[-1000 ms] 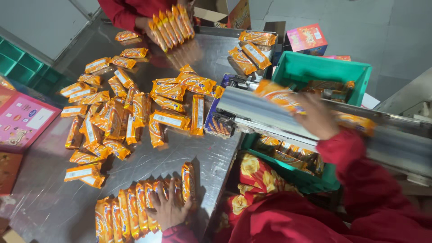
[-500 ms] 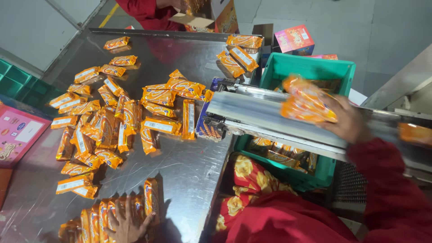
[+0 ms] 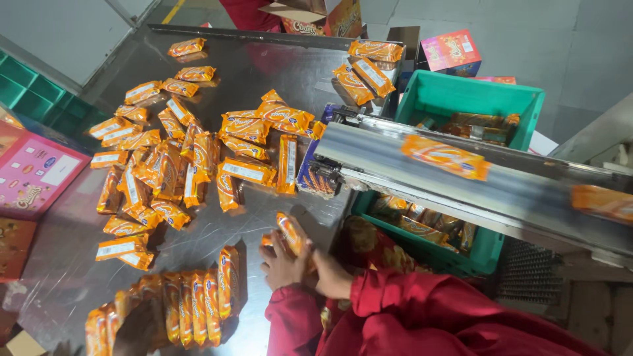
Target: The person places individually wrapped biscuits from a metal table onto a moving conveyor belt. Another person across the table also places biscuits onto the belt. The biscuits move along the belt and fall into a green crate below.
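A brushed metal table (image 3: 264, 86) with a dull sheen carries many biscuit packets (image 3: 244, 171) in glossy orange plastic film that catches the light. Near its front edge, a row of the same shiny packets (image 3: 198, 303) stands on edge. The left hand (image 3: 283, 264) and right hand (image 3: 330, 277) meet around one glossy packet (image 3: 290, 234); both sleeves (image 3: 422, 310) are matt red cloth. Off the right edge, a smooth grey metal conveyor (image 3: 395, 165) slopes above a matt green plastic crate (image 3: 475, 99). Past the left edge lies a pink printed cardboard box (image 3: 36, 175).
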